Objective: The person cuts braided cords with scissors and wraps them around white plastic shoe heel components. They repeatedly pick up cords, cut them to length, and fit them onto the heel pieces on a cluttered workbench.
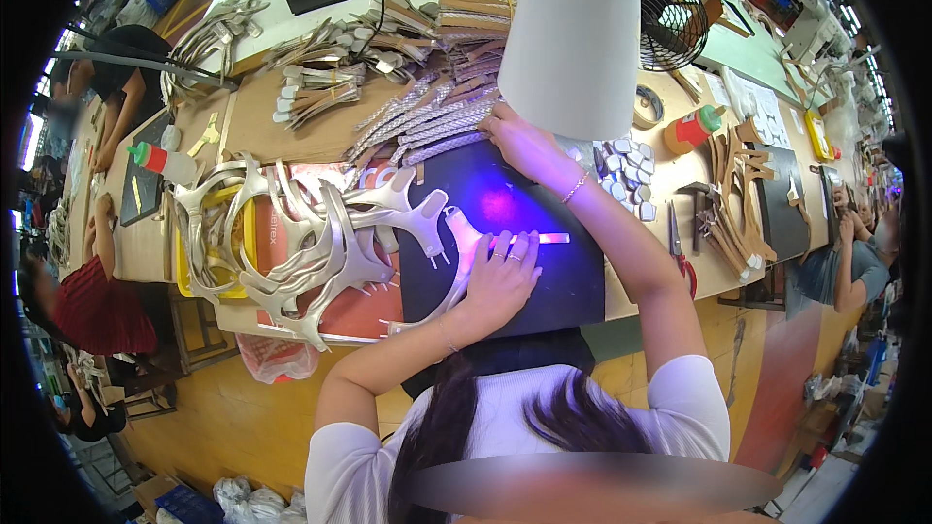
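Observation:
My left hand (503, 277) lies over a pale Y-shaped strap piece (464, 233) on a black mat (573, 286), its fingers stretched flat across it. Blue-violet light falls on the mat and on the narrow strip (553, 238) that sticks out right of the fingers. Farther off, my right hand (524, 144) reaches to the end of a pile of silvery braided straps (447, 126); its bent fingers pinch at a strap end, partly hidden. Left of the mat lies a heap of similar pale strap pieces (335, 243), beside and over a yellow tray (184, 267).
A large white lamp shade (573, 39) hangs over the table's middle, with a black fan (673, 15) behind it. To the right are small rounded pieces (626, 175), a glue bottle (691, 130) and red-handled scissors (680, 247). Other people sit at both sides.

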`<state>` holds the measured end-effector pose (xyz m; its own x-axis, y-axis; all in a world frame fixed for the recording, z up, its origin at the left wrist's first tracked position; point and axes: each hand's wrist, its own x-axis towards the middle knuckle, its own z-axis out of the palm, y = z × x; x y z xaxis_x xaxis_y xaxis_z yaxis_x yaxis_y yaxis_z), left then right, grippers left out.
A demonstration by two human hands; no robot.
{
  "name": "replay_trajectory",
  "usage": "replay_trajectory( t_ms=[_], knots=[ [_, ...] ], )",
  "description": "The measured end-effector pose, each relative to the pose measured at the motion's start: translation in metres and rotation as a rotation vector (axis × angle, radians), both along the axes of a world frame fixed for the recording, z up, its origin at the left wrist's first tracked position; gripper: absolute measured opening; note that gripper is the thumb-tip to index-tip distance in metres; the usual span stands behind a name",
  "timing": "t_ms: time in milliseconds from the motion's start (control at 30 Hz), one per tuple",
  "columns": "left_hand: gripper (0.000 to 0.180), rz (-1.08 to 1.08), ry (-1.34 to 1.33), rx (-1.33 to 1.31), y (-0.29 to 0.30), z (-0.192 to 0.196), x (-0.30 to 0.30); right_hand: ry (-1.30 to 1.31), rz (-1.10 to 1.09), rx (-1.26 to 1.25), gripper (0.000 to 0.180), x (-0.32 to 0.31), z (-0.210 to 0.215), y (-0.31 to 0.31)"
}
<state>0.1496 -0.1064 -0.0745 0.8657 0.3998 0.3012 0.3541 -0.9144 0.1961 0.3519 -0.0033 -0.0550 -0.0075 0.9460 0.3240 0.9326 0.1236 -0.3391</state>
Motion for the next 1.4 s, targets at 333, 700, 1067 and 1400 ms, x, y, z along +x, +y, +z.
replay_trajectory(
  t_ms=[333,700,1067,1400],
  knots=[
    [0.050,-0.029,-0.082,-0.169,0.007,0.012,-0.001,0.391,0.099,-0.297,0.016,-0.003,0.054,-0.032],
    [0.030,-0.050,-0.561,-0.800,0.041,0.083,-0.022,1.217,0.083,-0.431,0.021,0.002,0.106,-0.125],
    [0.058,-0.021,-0.550,-1.893,0.023,0.099,0.013,1.011,-0.162,-0.297,0.030,-0.003,0.107,-0.202],
    [0.048,-0.048,-0.713,-1.945,0.016,0.108,0.014,0.076,-0.940,-0.354,0.043,0.055,0.011,-0.342]
  ],
)
